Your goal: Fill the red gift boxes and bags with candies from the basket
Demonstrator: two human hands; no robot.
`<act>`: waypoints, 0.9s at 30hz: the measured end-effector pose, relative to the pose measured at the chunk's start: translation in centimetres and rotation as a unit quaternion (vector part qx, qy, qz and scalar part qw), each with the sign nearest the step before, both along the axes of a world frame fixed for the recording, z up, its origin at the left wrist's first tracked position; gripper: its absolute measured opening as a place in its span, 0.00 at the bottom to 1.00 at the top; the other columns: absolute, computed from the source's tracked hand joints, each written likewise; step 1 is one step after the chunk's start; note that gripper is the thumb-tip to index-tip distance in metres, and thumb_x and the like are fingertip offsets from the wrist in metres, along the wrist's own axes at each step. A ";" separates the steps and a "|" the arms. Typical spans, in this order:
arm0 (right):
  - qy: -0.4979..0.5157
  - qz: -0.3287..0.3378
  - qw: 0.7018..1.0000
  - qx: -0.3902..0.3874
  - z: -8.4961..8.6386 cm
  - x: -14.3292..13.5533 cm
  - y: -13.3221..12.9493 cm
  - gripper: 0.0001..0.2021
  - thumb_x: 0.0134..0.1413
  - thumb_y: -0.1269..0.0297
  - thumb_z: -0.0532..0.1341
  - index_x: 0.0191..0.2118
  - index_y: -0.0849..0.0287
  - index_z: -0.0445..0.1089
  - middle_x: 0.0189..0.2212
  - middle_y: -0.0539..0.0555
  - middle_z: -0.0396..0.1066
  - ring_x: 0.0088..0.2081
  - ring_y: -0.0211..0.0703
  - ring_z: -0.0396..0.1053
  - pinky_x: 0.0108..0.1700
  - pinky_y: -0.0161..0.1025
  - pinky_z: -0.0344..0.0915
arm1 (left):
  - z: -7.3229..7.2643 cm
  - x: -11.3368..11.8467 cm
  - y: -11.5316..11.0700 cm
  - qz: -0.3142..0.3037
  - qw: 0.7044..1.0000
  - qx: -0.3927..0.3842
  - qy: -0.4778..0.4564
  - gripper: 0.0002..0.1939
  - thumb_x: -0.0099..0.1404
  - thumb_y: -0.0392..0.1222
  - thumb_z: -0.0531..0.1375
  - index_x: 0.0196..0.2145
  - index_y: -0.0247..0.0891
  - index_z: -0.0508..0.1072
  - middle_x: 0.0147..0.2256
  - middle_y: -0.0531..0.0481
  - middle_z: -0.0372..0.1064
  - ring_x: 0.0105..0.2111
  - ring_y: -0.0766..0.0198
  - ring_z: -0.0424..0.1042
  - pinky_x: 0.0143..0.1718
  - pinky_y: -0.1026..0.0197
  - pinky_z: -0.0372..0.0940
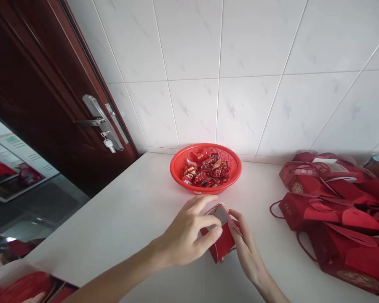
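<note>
Gripping a small red box [226, 243] in the right hand [246, 244]; curling the left hand [189, 230] over it, unclear whether pinching anything.

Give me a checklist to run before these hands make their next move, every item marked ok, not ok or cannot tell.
1. Right hand has a hold on the small red box: ok, at its right side.
2. Left hand touching the box: cannot tell; it overlaps the box in this view.
3. Box's contents visible: not ok, the inside is hidden.
4. Basket upright on the table: ok, beyond the hands.
5. Wrapped sweets inside the basket: ok.
6. Other red boxes apart from the hands: ok, over to the right.
</note>
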State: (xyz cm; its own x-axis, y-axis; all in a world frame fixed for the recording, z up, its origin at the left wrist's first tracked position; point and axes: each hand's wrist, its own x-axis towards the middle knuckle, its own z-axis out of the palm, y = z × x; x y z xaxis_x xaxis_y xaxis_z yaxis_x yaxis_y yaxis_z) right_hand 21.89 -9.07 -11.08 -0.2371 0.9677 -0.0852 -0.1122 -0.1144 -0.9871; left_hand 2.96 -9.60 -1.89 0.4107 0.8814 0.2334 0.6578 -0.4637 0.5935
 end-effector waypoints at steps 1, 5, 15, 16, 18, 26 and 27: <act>0.005 0.009 1.000 -0.008 -0.1 -0.1 0.1 0.28 0.63 0.41 0.56 0.60 0.53 0.62 0.52 0.61 0.71 0.33 0.48 0.77 0.26 0.43 0.75 | 0.0 0.3 0.2 -0.004 1.000 -0.003 0.025 0.16 0.72 0.43 0.54 0.34 0.42 0.81 0.60 0.42 0.67 0.64 0.47 0.62 0.60 0.49 0.62; -0.060 -0.014 0.998 0.009 -1.1 0.3 0.9 0.28 0.64 0.39 0.51 0.56 0.57 0.65 0.44 0.61 0.74 0.39 0.54 0.77 0.32 0.47 0.77 | -0.8 -0.2 2.0 0.041 0.996 -0.071 0.017 0.14 0.68 0.39 0.54 0.40 0.40 0.81 0.47 0.42 0.76 0.53 0.50 0.73 0.49 0.56 0.68; -0.321 -0.027 0.800 0.507 1.2 0.9 1.5 0.17 0.67 0.64 0.58 0.58 0.51 0.71 0.69 0.62 0.54 0.68 0.59 0.56 0.63 0.59 0.62 | -0.8 -1.1 2.3 0.085 0.987 -0.134 -0.030 0.22 0.55 0.37 0.60 0.48 0.40 0.78 0.38 0.48 0.76 0.37 0.56 0.73 0.37 0.61 0.65; -0.338 -0.001 0.793 0.507 1.7 0.6 1.8 0.14 0.67 0.63 0.58 0.55 0.51 0.73 0.68 0.62 0.57 0.68 0.60 0.56 0.64 0.61 0.61 | -0.6 -0.9 2.2 0.078 0.988 -0.128 -0.030 0.22 0.55 0.38 0.60 0.49 0.41 0.78 0.39 0.48 0.76 0.38 0.55 0.73 0.38 0.61 0.65; -0.366 0.028 0.797 0.480 2.4 0.2 2.5 0.11 0.67 0.59 0.58 0.47 0.52 0.77 0.64 0.63 0.63 0.67 0.63 0.59 0.64 0.65 0.59 | -0.3 -0.7 2.0 0.065 0.990 -0.124 -0.026 0.21 0.55 0.38 0.60 0.48 0.43 0.78 0.39 0.49 0.75 0.37 0.55 0.72 0.38 0.60 0.65; -0.312 0.014 0.908 0.279 3.4 1.8 3.3 0.12 0.62 0.54 0.57 0.43 0.55 0.71 0.57 0.64 0.71 0.61 0.61 0.67 0.54 0.57 0.69 | -1.0 -3.2 1.4 0.130 0.982 -0.135 -0.020 0.18 0.57 0.41 0.62 0.46 0.41 0.77 0.40 0.47 0.74 0.37 0.54 0.73 0.37 0.59 0.67; -0.287 0.028 0.924 0.253 3.5 2.0 3.4 0.14 0.61 0.56 0.58 0.49 0.54 0.70 0.55 0.63 0.72 0.58 0.59 0.70 0.54 0.56 0.70 | -1.3 -3.6 1.3 0.134 0.981 -0.138 -0.027 0.19 0.57 0.42 0.63 0.47 0.41 0.77 0.42 0.47 0.75 0.39 0.53 0.74 0.38 0.59 0.67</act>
